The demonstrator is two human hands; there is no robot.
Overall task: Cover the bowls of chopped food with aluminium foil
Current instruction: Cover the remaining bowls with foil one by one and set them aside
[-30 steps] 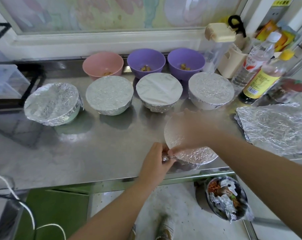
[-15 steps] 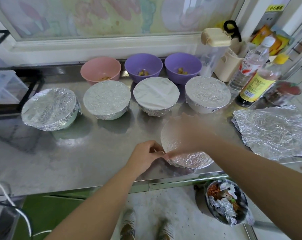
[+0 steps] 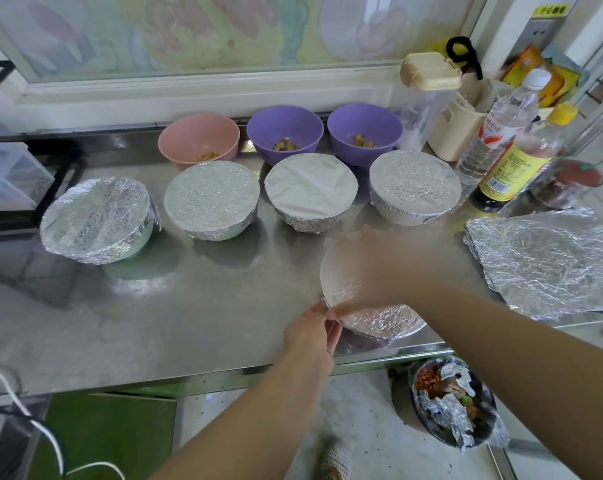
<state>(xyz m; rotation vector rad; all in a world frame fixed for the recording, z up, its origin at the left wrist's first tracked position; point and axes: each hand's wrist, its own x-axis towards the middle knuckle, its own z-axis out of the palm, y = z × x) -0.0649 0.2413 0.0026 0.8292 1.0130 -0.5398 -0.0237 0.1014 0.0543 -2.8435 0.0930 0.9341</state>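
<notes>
- Pinching the foil edge at the near-left rim of the front bowl (image 3: 379, 320), the left hand (image 3: 312, 332) has slid up from lower on the side a second ago; its grip is closed on foil.
- Right hand (image 3: 372, 268), blurred, still presses flat on top, so this bowl looks almost sealed.
- Four covered bowls (image 3: 211, 199) stand behind on the bench (image 3: 189, 306).
- Spare foil sheet (image 3: 549, 258) lies right.
- Three open bowls (image 3: 198, 138) wait farthest back, reachable only over the covered row.
</notes>
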